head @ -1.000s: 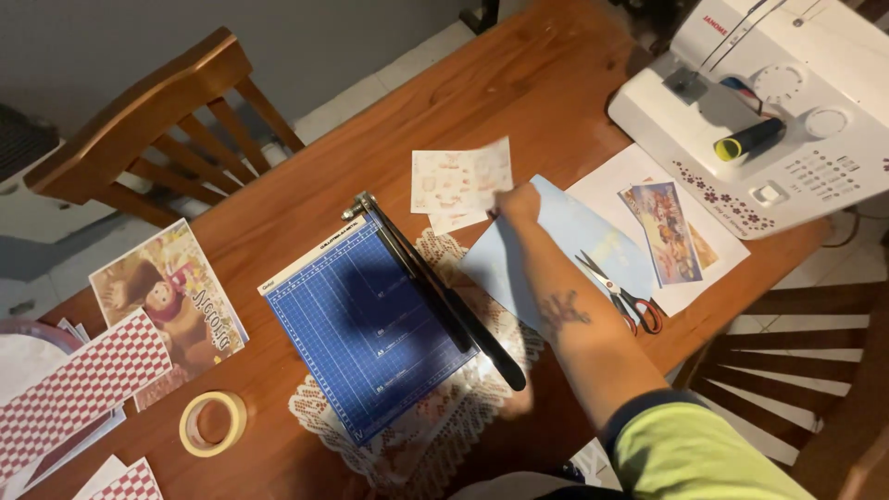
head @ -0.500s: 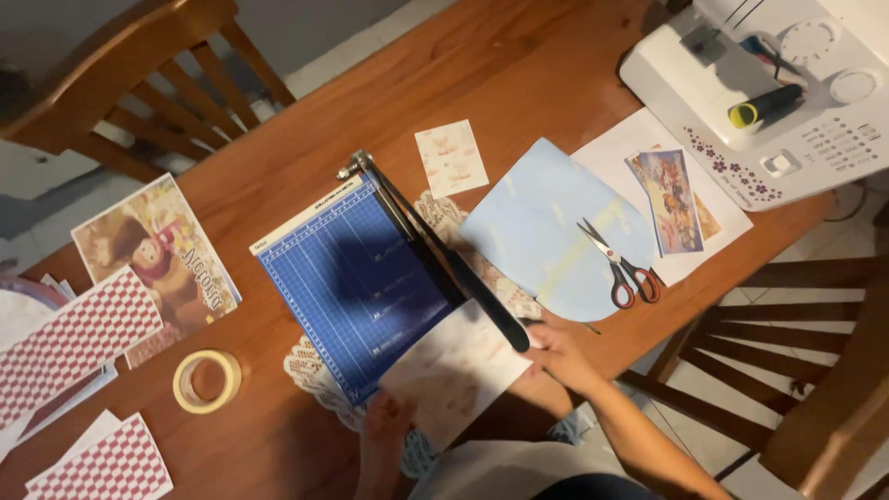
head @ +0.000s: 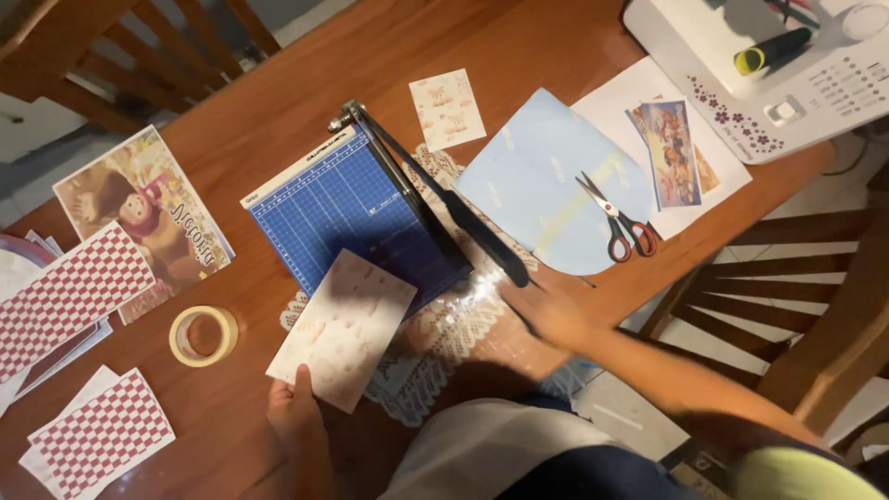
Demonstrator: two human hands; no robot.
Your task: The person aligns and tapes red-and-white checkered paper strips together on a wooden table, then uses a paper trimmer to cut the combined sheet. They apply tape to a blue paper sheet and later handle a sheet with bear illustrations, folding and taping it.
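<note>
While the near edge of a pale printed sheet [head: 343,329] is pinched between thumb and fingers, the left hand [head: 294,417] is seen low in the view, closed on that paper; the sheet is stiff, rectangular and faintly patterned, and its far end is laid over the near corner of the blue gridded cutter board [head: 356,218]. To the right, the right hand [head: 554,313] is blurred, held just near the tip of the black blade arm [head: 443,202]; whether it is gripping the handle cannot be told. The long, straight arm is hinged at the far corner of the board. A white lace doily [head: 444,343] is spread beneath the cutter on the brown wooden table [head: 278,93]. Further right, a light blue rounded sheet [head: 537,176] is lain on by red-handled scissors [head: 619,222]. At the left, a roll of tape [head: 204,335], red-and-white checked papers [head: 69,296] and a picture card [head: 148,208] are spread flat
</note>
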